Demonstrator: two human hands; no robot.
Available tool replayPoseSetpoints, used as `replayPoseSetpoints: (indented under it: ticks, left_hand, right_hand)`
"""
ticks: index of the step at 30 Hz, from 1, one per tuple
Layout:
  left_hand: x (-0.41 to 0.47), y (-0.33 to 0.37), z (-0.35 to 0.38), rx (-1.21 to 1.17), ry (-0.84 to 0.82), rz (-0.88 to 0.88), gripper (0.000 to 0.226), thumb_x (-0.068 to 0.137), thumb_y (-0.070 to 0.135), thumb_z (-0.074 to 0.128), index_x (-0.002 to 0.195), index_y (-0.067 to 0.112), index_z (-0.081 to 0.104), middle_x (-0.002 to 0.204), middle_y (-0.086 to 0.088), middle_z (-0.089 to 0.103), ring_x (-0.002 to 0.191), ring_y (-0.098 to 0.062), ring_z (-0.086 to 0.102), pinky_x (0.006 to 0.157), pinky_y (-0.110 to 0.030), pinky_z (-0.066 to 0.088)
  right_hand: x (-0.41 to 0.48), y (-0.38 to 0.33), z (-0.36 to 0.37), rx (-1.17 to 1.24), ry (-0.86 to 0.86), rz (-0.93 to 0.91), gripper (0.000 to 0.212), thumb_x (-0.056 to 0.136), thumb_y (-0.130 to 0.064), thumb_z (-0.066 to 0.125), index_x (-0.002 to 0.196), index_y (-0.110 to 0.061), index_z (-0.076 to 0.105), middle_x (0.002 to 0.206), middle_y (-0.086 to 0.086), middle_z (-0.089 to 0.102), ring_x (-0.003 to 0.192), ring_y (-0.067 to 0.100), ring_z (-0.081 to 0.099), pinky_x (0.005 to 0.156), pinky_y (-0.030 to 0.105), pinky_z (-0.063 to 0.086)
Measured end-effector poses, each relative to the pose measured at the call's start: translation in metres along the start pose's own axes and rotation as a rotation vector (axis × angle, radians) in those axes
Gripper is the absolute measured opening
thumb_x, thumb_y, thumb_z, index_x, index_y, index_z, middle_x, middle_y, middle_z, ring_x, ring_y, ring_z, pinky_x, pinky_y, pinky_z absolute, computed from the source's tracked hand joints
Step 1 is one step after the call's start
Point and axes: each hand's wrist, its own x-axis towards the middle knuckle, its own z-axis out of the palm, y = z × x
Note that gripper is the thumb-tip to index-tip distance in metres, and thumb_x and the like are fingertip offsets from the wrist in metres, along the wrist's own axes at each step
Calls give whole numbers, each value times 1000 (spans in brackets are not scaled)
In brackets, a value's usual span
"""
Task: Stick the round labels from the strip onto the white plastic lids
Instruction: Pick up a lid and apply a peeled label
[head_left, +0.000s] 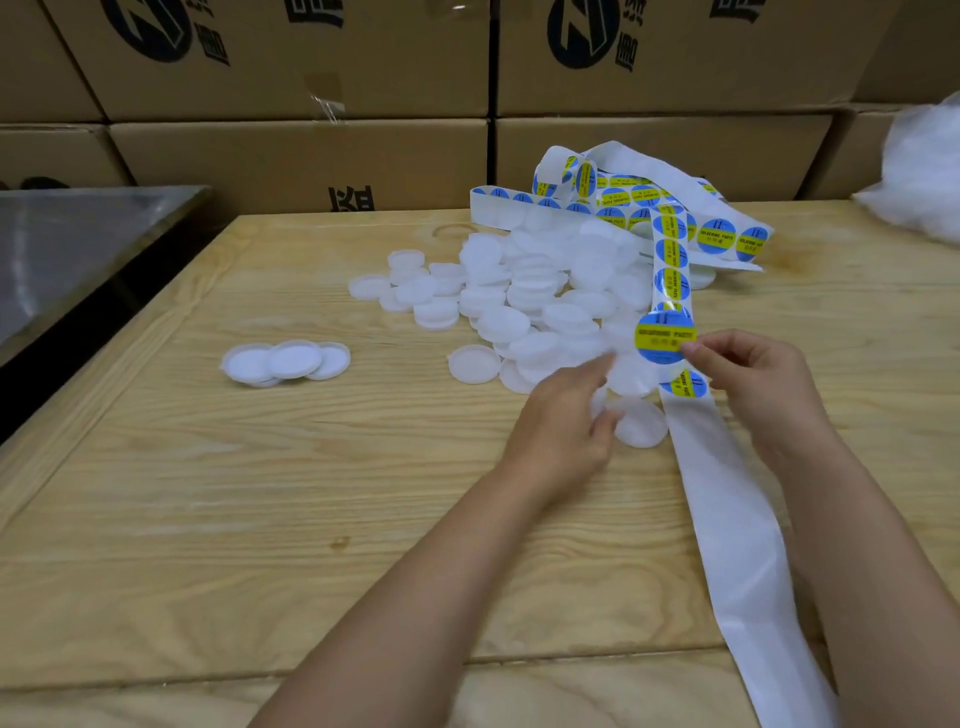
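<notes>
The strip (727, 519), bare at its near end, trails across the table (260, 493) past the right hand (753, 384), whose grip pinches a round label (665, 338). The left hand (561, 421) lies against the lid pile (535, 296); blur hides its grip. Three lids (285, 361) lie apart leftward; cardboard boxes (311, 150) wall the rear.

Looks like a warehouse or packing workroom: printed cardboard cartons (291, 62) stacked in a wall behind the far edge of a plywood table (260, 493), tape on the seams. Bulk heap of identical white lids (530, 296) loose toward the table's far right, long label strip (670, 260) trailing over it to the near edge. Steel-topped surface (78, 244) just off the left edge, crinkled plastic bag (919, 171) at the far right corner.
</notes>
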Motion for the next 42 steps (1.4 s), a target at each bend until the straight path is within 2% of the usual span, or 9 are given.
replayPoseSetpoints:
  ticks: [4,6,9,12,16,21,28,33,42]
  left_hand:
    - [-1,-9,0,381,-151,249,21,82,23,67,100,13,72,127,0,61,125,-18,46,112,-36,13]
    - [-1,-12,0,344,-198,253,15,85,20,64,92,9,72,113,-4,68,117,-20,54,112,-32,17]
    - [1,-5,-4,72,-92,77,11,88,13,60,89,8,69,90,-2,71,91,-16,62,93,-25,41]
    - [4,1,-11,-403,107,-217,15,90,7,58,79,15,63,75,8,66,69,-1,62,69,-15,49]
    - [8,3,-20,-833,98,-469,12,95,8,51,89,5,61,79,-10,66,62,-15,67,61,-27,58]
    - [7,-1,-29,-999,-49,-546,16,96,16,50,99,8,65,90,-13,70,74,-22,71,65,-29,59]
    - [7,-5,-32,-1067,-40,-600,20,96,11,50,107,-2,61,95,-16,68,77,-24,70,65,-28,59]
    - [9,-7,-32,-1103,-18,-598,18,96,9,49,104,-2,61,89,-12,70,74,-21,71,66,-26,58]
    - [9,-9,-32,-1160,-49,-564,17,97,10,47,98,0,62,80,-9,74,76,-20,72,63,-24,56]
  right_hand:
    - [2,-1,-6,10,-17,20,9,86,-16,65,78,-18,67,73,-1,59,64,1,51,63,17,41]
    - [1,-2,-3,3,-63,9,8,88,-14,63,94,-11,67,79,0,60,70,5,52,67,20,42]
    - [-3,-6,3,18,-180,-22,25,90,-9,58,114,-16,58,95,2,66,81,10,58,70,22,45]
    - [-8,-9,11,87,-266,-43,35,89,-5,57,119,-23,51,98,-1,68,80,7,61,67,17,48]
    - [-12,-6,25,98,-213,-43,41,84,4,62,119,-15,53,81,1,65,63,3,61,58,13,47]
    - [-12,-5,29,153,-166,-43,41,82,5,64,115,-17,53,69,-6,66,55,2,58,56,14,47]
    - [-13,-8,31,133,-86,-59,19,88,-11,62,96,-28,58,83,1,66,64,5,59,53,16,46]
    - [-14,-10,32,136,-60,5,16,89,-16,62,73,-16,65,76,2,63,73,11,57,56,16,48]
    - [-20,-8,44,107,-110,134,17,87,-17,65,73,-7,66,77,7,65,73,16,58,64,22,48]
